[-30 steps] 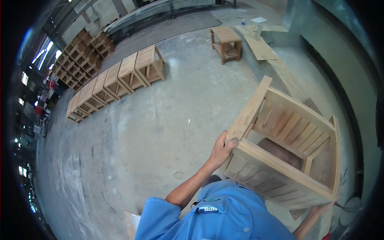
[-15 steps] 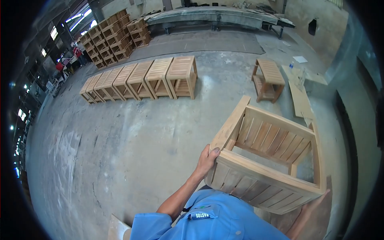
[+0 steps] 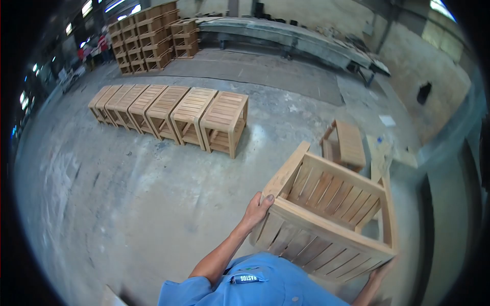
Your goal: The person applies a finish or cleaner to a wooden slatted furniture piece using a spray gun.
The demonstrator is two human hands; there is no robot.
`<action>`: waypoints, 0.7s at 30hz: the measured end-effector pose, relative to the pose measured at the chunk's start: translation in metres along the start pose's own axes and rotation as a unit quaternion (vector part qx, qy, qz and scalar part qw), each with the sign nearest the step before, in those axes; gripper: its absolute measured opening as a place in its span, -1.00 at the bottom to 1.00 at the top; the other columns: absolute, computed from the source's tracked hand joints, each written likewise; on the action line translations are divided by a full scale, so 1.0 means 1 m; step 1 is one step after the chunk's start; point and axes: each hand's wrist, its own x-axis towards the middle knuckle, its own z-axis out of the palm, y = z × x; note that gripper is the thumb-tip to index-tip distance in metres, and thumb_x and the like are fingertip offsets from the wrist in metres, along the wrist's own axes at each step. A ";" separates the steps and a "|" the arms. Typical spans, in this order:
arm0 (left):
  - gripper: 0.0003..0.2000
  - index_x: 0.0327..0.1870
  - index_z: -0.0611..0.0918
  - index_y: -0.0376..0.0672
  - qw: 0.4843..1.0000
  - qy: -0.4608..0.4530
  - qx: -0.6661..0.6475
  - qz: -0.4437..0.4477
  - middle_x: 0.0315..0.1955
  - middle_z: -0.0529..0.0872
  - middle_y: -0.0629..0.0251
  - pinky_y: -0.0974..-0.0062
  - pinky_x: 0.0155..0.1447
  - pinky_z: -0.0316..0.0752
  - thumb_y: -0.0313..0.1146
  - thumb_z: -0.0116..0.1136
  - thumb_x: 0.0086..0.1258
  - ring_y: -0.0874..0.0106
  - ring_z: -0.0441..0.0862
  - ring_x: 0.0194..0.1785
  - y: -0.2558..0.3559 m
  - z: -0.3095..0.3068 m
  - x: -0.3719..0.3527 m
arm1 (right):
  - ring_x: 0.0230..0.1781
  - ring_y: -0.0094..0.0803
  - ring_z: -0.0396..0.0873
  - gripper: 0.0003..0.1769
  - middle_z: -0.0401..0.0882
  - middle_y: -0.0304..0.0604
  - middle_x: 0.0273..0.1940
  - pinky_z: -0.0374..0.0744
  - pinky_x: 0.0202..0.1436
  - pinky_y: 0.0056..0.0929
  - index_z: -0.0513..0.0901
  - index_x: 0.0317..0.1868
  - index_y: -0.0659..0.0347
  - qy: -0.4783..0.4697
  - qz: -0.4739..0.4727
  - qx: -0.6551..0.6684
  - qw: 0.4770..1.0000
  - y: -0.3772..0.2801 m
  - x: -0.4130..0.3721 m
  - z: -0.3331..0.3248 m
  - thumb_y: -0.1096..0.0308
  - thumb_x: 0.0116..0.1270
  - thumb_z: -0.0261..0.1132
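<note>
A slatted wooden side table is held up in front of my body, tipped over so that its open frame faces up. My left hand is closed round the near left corner of that frame, thumb on top. At the opposite near corner my right hand grips the frame from below and outside; its fingers are mostly hidden behind the wood. Slats show on the table's near side and on its inner far side.
A row of several similar wooden tables stands ahead on the left. One lone wooden table is just beyond the held one. Farther back are stacked wooden frames and a long workbench. A wall bounds the right side.
The view has tilted and shifted, so the table row and lone table sit lower in it. The held table appears slightly farther left, with both hands still on it.
</note>
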 end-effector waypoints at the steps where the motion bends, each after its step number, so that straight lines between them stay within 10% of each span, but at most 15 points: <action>1: -0.31 0.37 0.38 -0.30 0.999 -0.014 0.011 -0.033 0.16 0.56 0.18 0.40 0.26 0.39 0.16 0.06 0.49 0.42 0.48 0.18 -0.001 0.004 0.028 | 0.57 -0.13 0.02 0.05 0.03 0.05 0.56 0.01 0.60 -0.24 0.02 0.56 0.35 -0.035 0.017 0.012 0.999 0.000 0.025 0.027 -0.39 0.44 0.00; 4: -0.17 0.07 0.53 -0.36 0.997 0.071 0.015 0.022 -0.16 0.66 0.08 0.38 0.10 0.49 0.44 0.09 0.30 0.35 0.60 -0.01 -0.002 0.018 0.099 | 0.55 -0.13 0.05 0.03 0.06 0.05 0.54 0.02 0.59 -0.24 0.06 0.55 0.36 -0.114 0.065 0.008 0.991 0.013 0.103 0.091 -0.38 0.44 0.01; 21: -0.21 0.12 0.49 -0.44 0.969 0.204 -0.131 -0.043 -0.03 0.63 -0.02 0.43 0.15 0.48 0.31 0.18 0.34 0.32 0.59 0.06 0.012 -0.076 0.406 | 0.33 -0.32 0.40 -0.33 0.46 -0.05 0.28 0.29 0.45 -0.27 0.35 0.37 0.36 -0.406 0.031 -0.101 0.908 0.087 0.301 0.515 -0.08 0.57 0.07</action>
